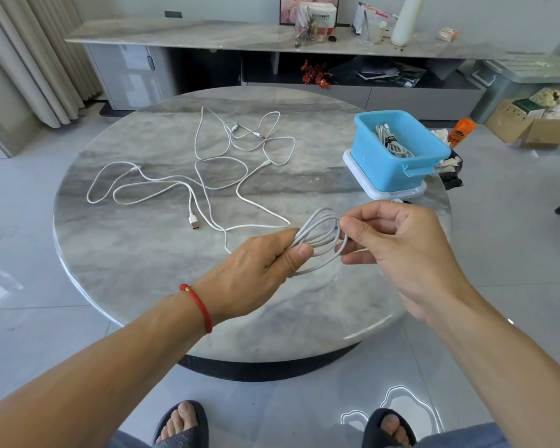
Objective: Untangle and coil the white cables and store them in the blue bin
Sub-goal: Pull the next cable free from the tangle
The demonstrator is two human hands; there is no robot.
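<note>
My left hand (pixel 265 270) grips one end of a coiled white cable (pixel 324 231) above the near side of the round marble table (pixel 143 270). My right hand (pixel 401 247) pinches the coil's far loops between thumb and fingers. A loose strand runs from the coil back to the tangled white cables (pixel 220 176) spread over the table's middle, with a USB plug (pixel 193 221) lying free. The blue bin (pixel 382 169) stands at the table's right edge on a white lid (pixel 411 191), with a bundled cable (pixel 392 142) inside.
A long marble console (pixel 181 35) with boxes, a vase and clutter runs along the back wall. Cardboard boxes (pixel 530 127) and an orange packet (pixel 461 132) sit on the floor to the right. Curtains (pixel 36 59) hang at the left. My sandalled feet show below the table.
</note>
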